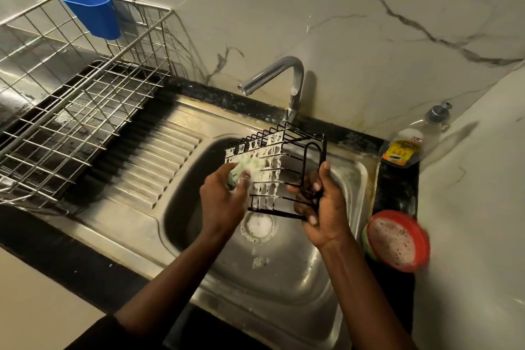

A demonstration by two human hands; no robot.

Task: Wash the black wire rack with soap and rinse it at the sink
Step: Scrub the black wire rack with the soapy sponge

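One red tub (397,212) beside the sink (284,287) holds soapy foam (393,241).

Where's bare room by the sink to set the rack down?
Free: the ribbed drainboard between the sink bowl and steel dish basket; the bowl's near floor, in front of the drain. Crowded: the right counter strip, with soap bottle and red dish; mid-bowl, where the right hand grips the black rack and the left hand holds a sponge.

Bare forearms reach forward from bottom edge, converging. Palm-down left hand (223,202) has fingers curled round sponge (244,169), suds on knuckles. Upright right hand (322,207), thumb raised, fingers hooked round end wires of rack (270,150).
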